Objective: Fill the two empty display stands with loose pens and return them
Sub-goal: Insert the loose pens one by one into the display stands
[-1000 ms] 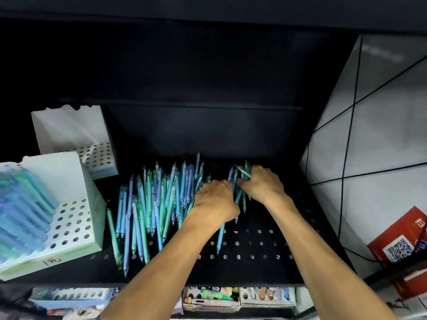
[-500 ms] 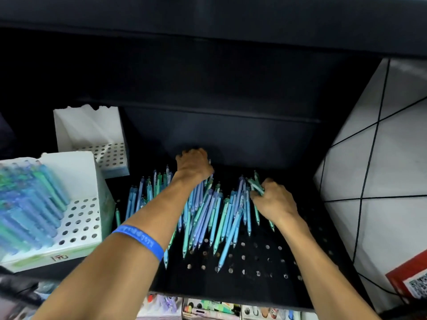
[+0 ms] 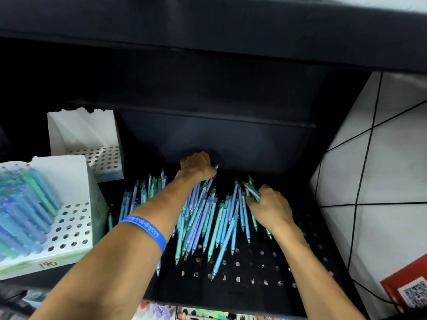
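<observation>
A heap of loose blue and green pens lies on the black perforated shelf. My left hand reaches to the back of the heap, fingers curled over the far pen ends. My right hand rests at the heap's right edge, shut on a small bunch of pens. A white display stand at the near left holds several pens in its left half, its right holes bare. Behind it stands a second white stand with no pens.
A blue wristband circles my left forearm. A black shelf board overhangs above. White tiled wall closes the right side, with a red box low right. More stationery shows below the shelf's front edge.
My left hand has moved from the middle of the heap up to its far end, and the pens have been swept rightward. My right hand keeps its bunch and has shifted slightly.
</observation>
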Tool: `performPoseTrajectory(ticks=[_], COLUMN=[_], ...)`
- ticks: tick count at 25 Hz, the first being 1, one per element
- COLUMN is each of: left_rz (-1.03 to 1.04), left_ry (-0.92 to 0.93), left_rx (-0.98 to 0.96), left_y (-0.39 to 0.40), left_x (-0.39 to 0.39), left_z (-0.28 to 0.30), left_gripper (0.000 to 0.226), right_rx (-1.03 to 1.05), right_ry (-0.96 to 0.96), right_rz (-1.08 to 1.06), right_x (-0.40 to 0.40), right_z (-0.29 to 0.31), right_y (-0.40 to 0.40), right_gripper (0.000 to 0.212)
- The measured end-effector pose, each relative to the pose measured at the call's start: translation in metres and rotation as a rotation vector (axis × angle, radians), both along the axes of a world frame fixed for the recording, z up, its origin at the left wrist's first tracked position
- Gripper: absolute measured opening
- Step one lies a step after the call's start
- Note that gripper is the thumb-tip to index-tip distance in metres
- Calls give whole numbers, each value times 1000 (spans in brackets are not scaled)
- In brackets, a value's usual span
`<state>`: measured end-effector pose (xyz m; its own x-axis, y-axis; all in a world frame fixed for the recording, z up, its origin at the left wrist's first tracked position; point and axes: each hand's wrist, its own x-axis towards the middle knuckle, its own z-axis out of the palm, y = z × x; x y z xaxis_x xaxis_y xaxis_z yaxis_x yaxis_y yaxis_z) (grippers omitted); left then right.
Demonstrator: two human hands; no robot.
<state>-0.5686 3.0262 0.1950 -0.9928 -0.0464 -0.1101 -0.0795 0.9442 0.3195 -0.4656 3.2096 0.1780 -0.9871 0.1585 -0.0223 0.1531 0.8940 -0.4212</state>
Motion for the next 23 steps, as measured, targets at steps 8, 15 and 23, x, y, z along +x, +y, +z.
performPoseTrajectory(ticks=[8, 15, 23], left_rz=[59, 22, 303], left_ry=[17, -2, 148], left_rx=[197, 271, 888], left_y=[-7, -19, -36], left_x=[9, 23, 29], left_z=[1, 9, 13], left_gripper=[28, 23, 17], right_rx=[-75, -107, -88], right_ry=[-22, -44, -45], right_rz=[14, 16, 14], right_x=[4, 5, 7], right_z=[2, 6, 5], right_y=[5, 5, 2], right_gripper=[31, 25, 21])
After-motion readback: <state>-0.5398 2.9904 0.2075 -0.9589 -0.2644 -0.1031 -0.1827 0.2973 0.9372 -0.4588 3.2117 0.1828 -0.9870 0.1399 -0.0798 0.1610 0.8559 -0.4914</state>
